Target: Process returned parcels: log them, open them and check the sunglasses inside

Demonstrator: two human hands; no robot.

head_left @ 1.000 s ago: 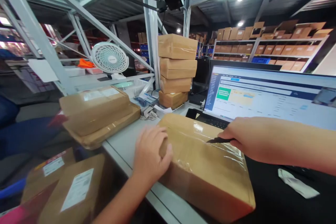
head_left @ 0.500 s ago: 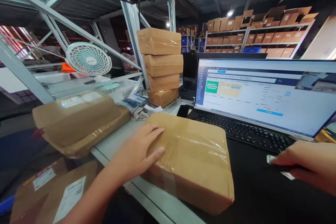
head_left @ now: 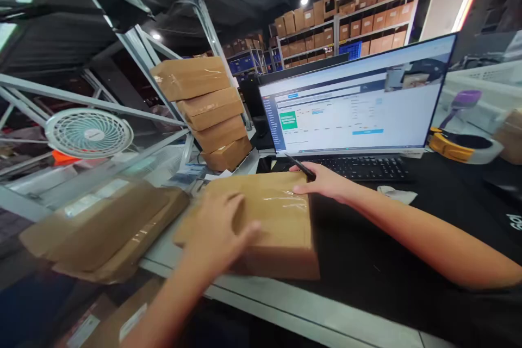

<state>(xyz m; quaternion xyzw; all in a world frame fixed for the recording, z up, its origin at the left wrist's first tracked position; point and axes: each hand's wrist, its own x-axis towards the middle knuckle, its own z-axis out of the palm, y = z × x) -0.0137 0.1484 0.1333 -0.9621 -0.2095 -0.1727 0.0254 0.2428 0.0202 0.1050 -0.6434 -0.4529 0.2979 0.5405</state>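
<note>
- Desk [head_left: 281,296]: pale edge, dark mat.
- Monitor [head_left: 322,106]: lit, standing beyond the carton.
- Taped carton [head_left: 271,223]: lies on desk, between both hands.
- Left hand [head_left: 214,228]: blurred, at carton's left side, thumb and fingers apart.
- Right hand [head_left: 320,180]: at carton's far right corner, fingers clamped on black tool.
- Slim black tool [head_left: 302,167]: one end toward monitor's lower left corner.

Single head-worn view: looks from above my arms, forward and down, near to my left grip [head_left: 216,223] and right grip [head_left: 326,182], tabletop [head_left: 285,300] below, monitor [head_left: 326,103] beyond, shelving [head_left: 336,30] farthest
</note>
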